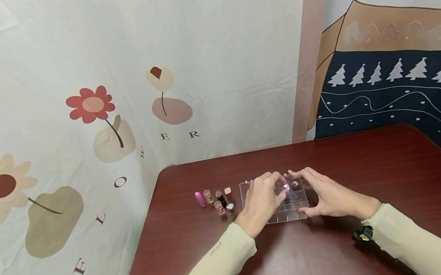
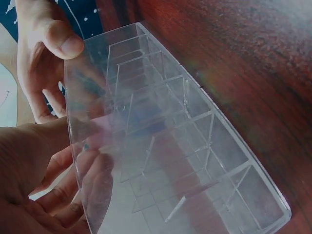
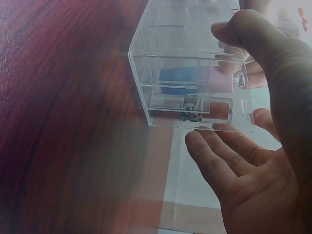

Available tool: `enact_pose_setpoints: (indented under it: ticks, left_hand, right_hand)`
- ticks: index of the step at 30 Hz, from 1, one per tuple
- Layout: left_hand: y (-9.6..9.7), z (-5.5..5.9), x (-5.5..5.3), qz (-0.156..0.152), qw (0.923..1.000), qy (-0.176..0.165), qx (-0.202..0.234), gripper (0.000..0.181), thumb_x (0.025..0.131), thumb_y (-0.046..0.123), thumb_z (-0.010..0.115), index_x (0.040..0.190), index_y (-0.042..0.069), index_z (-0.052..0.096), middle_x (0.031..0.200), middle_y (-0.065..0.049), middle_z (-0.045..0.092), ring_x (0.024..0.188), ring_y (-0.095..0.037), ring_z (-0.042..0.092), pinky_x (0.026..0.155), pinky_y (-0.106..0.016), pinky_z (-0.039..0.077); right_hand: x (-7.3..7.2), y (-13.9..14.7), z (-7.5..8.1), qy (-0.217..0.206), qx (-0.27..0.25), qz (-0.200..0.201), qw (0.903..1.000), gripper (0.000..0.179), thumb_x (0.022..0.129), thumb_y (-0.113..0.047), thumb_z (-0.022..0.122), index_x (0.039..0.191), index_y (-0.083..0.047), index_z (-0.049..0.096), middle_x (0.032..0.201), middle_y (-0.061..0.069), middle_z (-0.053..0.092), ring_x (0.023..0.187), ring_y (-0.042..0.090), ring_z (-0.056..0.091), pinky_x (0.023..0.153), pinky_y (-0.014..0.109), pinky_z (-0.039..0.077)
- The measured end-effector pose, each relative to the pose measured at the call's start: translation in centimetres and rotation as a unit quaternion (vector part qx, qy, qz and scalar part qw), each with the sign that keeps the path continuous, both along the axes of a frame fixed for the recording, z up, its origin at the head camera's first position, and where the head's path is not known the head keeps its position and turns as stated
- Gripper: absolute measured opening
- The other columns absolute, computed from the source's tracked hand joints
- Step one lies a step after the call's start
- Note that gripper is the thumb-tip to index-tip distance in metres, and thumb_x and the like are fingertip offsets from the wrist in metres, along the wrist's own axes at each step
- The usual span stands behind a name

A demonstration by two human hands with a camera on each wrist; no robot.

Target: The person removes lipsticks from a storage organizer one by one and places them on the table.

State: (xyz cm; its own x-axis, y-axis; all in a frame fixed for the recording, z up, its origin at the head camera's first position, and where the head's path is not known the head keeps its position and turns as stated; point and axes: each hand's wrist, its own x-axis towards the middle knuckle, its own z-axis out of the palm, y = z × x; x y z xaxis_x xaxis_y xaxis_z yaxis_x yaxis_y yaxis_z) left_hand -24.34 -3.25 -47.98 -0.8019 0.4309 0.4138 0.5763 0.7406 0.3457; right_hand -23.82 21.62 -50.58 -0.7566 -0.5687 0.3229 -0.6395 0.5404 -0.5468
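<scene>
A clear plastic organizer box [image 1: 285, 216] with several compartments lies on the table between the hands. My left hand [image 1: 260, 200] reaches over it and pinches the silver-tipped end of a pink-and-blue lipstick tube [image 3: 222, 79], which stands in one compartment. Beside it, in the right corner compartment, stands a clear lipstick tube with a silver band [image 3: 192, 108]. My right hand [image 1: 326, 194] holds the box's right end, thumb at the front corner and fingers along the far side. In the left wrist view, the front compartments [image 2: 229, 141] hold nothing.
Left of the box stand several lipsticks: a pink one [image 1: 200, 199], a black one [image 1: 220, 198], a silver-topped one [image 1: 231, 208] and clear-capped ones [image 1: 220, 208]. The dark red table [image 1: 301, 256] extends around them, with a printed curtain [image 1: 230, 85] behind.
</scene>
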Motion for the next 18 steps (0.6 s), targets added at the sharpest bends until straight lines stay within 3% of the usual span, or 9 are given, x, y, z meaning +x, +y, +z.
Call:
enact_pose_setpoints:
  ticks: [18]
  left_hand:
    - [-0.42,0.2,0.2,-0.004,0.9992,0.022,0.033,0.025,0.097,0.019,0.096,0.119,0.015,0.085,0.106,0.001,0.082,0.088,-0.009,0.082,0.077,-0.015,0.063]
  right_hand:
    - [0.05,-0.12,-0.07,0.001,-0.009,0.008,0.9999,0.093,0.084,-0.014,0.106,0.158,-0.005,0.052,0.167,0.02,0.058,0.137,0.032,0.078,0.11,0.051,0.066]
